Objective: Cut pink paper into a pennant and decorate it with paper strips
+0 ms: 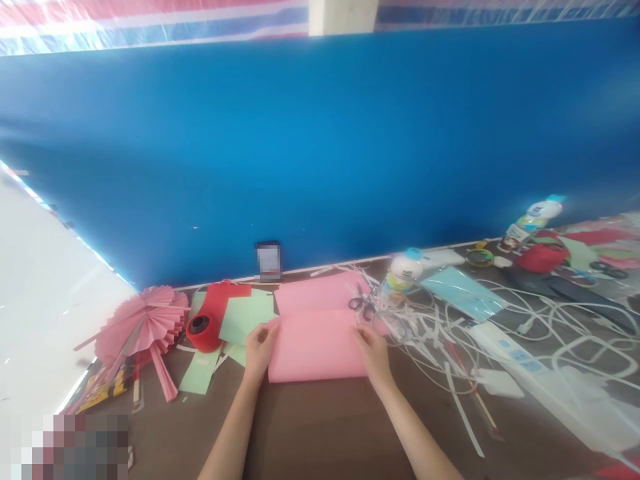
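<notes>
A sheet of pink paper (317, 347) lies in front of me on the brown table, its near part bent over toward me with a rounded front edge. My left hand (262, 343) pinches its left edge, and my right hand (373, 347) pinches the right edge at about the same height. More pink paper (315, 293) spreads behind it toward the wall. Black-handled scissors (363, 305) rest just beyond my right hand. Pale green paper (247, 317) and a roll of red tape or ribbon (204, 332) are left of my left hand.
Pleated pink paper fans (145, 320) lie at the far left. To the right are white paper strips (425, 333), a bottle (400, 275), a blue plastic packet (465, 293), a power strip (530, 367) and tangled white cables. A blue partition (320, 147) bounds the table's back.
</notes>
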The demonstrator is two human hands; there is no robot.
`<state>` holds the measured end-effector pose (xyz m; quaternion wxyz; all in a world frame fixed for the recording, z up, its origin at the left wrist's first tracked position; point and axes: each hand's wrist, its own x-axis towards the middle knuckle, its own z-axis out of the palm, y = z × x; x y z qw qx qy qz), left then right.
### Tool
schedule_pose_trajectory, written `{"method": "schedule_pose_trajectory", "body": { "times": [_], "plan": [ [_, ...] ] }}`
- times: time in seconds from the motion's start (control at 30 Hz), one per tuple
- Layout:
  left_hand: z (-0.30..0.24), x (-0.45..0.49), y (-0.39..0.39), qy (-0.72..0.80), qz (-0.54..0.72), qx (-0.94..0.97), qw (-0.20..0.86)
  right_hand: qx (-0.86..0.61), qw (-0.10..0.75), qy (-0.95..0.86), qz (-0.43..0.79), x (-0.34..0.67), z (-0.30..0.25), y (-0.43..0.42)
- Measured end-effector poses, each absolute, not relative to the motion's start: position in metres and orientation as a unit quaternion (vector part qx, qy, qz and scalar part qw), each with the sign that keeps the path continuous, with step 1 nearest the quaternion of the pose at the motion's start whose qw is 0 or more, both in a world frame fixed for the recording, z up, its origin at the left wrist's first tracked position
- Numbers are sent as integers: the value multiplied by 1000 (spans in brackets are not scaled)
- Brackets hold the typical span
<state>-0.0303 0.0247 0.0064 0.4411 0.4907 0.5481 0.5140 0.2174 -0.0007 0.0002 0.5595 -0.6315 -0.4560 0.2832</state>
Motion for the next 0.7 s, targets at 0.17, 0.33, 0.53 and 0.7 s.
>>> {"method": "schedule_pose_trajectory", "body": {
  "times": [0.17,0.33,0.53,0.7],
  "plan": [
    [5,-31,25,544,523,491,435,-630,558,-464,274,218,0,0],
    [3,-30,26,548,522,484,439,-635,557,-455,284,217,2,-1],
    [4,-30,26,550,517,482,446,-634,561,-447,290,217,2,-1],
    [6,-30,25,551,512,489,442,-635,560,-445,290,217,3,-1]
  ]
}}
